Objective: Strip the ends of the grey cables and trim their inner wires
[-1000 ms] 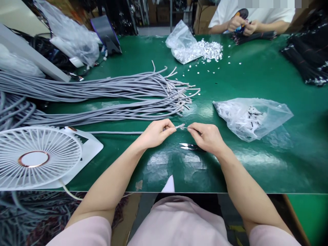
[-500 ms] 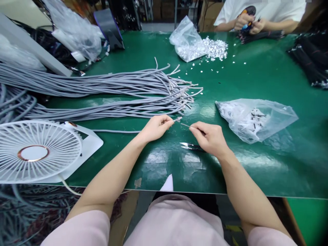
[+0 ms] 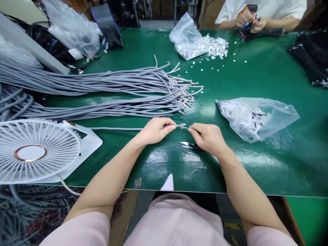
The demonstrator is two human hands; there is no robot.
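Observation:
My left hand (image 3: 159, 130) pinches a grey cable (image 3: 115, 129) just behind its stripped end, which pokes out past the fingertips to the right. Facing it, my right hand (image 3: 207, 134) is closed on a thin metallic rod (image 3: 185, 127), whose tip touches or nearly touches the frayed cable end; its exact kind is too small to make out. Partly under my right hand lie thread snips (image 3: 188, 145), blades pointing left on the green table. Behind my hands rests a bundle of grey cables (image 3: 115, 82) with stripped ends toward the right.
A white fan (image 3: 48, 150) stands at the left edge. To the right lies a clear bag of white pieces (image 3: 252, 118). Farther back, another bag (image 3: 188, 39) spills small shiny bits (image 3: 216, 47). Across the table, a co-worker's hands (image 3: 251, 22) handle black wires.
The tip of the thin rod and the stripped cable end have come together. My left hand has shifted slightly right and down, and my right hand slightly left.

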